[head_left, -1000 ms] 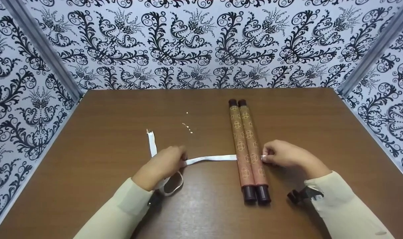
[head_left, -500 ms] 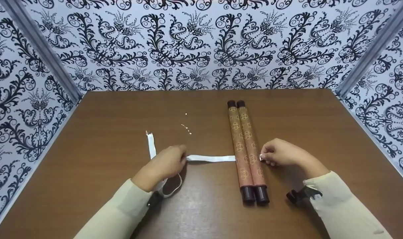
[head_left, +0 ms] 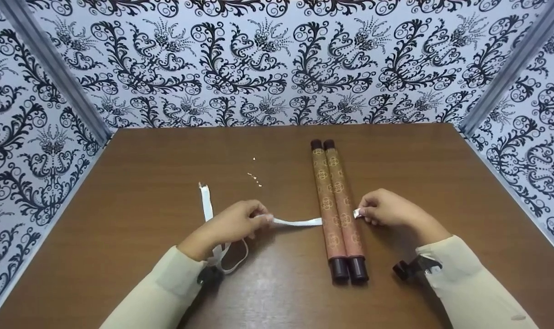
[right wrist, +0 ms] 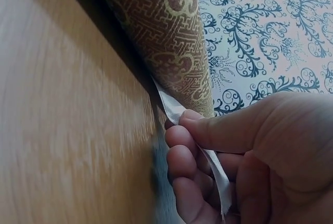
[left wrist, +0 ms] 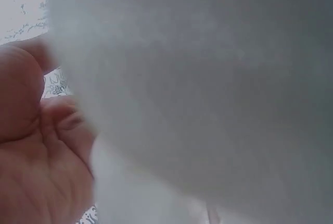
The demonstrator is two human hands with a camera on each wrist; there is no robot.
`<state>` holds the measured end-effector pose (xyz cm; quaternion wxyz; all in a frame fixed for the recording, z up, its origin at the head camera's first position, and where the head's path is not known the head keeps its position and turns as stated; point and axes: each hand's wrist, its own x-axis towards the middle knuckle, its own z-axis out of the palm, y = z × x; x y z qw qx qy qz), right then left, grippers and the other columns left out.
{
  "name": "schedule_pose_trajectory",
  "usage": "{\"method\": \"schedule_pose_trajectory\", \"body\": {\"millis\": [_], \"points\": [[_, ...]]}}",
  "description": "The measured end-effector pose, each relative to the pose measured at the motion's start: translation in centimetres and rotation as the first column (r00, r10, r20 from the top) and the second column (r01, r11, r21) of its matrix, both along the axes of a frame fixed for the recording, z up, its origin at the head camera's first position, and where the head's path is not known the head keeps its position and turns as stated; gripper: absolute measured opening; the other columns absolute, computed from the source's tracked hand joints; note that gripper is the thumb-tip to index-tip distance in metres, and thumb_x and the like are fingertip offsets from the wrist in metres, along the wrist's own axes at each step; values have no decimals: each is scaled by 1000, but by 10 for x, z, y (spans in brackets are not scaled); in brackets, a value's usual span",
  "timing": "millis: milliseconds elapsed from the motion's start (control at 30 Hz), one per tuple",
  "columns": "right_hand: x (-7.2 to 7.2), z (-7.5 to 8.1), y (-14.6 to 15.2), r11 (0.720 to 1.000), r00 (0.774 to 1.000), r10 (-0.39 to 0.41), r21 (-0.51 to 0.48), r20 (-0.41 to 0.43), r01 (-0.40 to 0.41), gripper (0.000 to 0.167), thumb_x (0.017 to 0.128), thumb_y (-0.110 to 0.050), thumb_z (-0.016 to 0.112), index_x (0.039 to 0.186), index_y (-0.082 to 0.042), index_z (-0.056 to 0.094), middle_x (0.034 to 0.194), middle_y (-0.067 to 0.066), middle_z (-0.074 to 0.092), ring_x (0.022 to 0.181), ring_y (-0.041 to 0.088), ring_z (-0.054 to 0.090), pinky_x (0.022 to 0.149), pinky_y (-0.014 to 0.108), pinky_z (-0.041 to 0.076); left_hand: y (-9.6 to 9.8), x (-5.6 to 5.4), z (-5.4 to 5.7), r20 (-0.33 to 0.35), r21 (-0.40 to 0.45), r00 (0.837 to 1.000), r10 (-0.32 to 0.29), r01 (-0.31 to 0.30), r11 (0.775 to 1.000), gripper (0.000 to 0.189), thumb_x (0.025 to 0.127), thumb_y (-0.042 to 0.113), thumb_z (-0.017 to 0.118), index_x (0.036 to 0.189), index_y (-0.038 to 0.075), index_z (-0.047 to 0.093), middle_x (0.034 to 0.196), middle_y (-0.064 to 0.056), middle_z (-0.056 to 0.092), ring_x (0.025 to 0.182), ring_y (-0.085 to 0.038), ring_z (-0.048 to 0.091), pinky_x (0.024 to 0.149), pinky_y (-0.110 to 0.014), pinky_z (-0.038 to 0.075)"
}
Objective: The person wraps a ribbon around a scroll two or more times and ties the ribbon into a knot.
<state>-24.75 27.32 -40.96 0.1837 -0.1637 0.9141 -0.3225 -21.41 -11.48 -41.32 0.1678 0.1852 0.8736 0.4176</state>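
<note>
The white ribbon (head_left: 299,223) passes beneath two brocade-patterned scrolls (head_left: 326,203), which lie side by side on the table (head_left: 277,283). The left hand (head_left: 231,221) appears to pinch it between thumb and fingers; its own wrist view is mostly blur. The fingers of the right hand (head_left: 386,208) hold the short end, just beside the scrolls. Because this end is short, a strong pull from the left could, I think, draw it out from under them. The scrolls are round and not tied, so uneven tension may roll them apart. The table is brown wood, slightly shiny, with small pale flecks (head_left: 255,178); white walls (head_left: 263,68) with black floral pattern stand behind and at both sides.
</note>
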Motion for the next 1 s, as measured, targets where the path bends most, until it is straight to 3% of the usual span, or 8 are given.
{"method": "schedule_pose_trajectory", "body": {"millis": [233, 467, 600, 800, 1000], "points": [[-3, 1, 4, 999, 999, -31, -30, -20, 30, 15, 101, -4, 61, 90, 2, 70, 70, 3, 63, 61, 13, 56, 56, 24, 49, 4, -1, 4, -32, -55, 999, 20, -22, 998, 17, 104, 20, 63, 96, 7, 68, 82, -9, 66, 59, -12, 57, 55, -24, 48], [-3, -1, 6, 996, 998, -65, -67, -8, 64, 16, 101, -4, 60, 92, 5, 69, 70, 3, 62, 60, 11, 54, 54, 23, 47, 10, -6, 6, -93, -93, 995, 35, -44, 995, 15, 103, 20, 65, 92, 9, 64, 73, 2, 56, 54, -11, 54, 53, -26, 49], [-4, -2, 9, 995, 997, -79, -64, -17, 78, 16, 102, -4, 59, 93, 4, 69, 71, 3, 62, 61, 11, 55, 55, 23, 48, 15, -14, 8, -109, -105, 993, 35, -46, 993, 19, 103, 22, 65, 89, 10, 63, 74, 3, 53, 57, -10, 51, 54, -25, 44], [-8, -1, 18, 992, 991, -120, -48, -51, 118, 17, 103, -7, 58, 95, 2, 69, 73, 3, 63, 61, 12, 54, 55, 24, 48, 27, -29, 15, -66, -61, 997, 43, -47, 997, 26, 102, 27, 66, 82, 13, 57, 68, 5, 49, 51, -9, 45, 50, -24, 38], [-11, 3, 29, 987, 987, -148, -70, -64, 144, 17, 104, -8, 58, 97, 3, 69, 76, 5, 66, 63, 12, 55, 56, 24, 48, 35, -35, 14, -29, 2, 999, 43, -43, 999, 29, 102, 29, 67, 80, 16, 54, 64, 6, 48, 52, -10, 47, 49, -23, 40]]}}
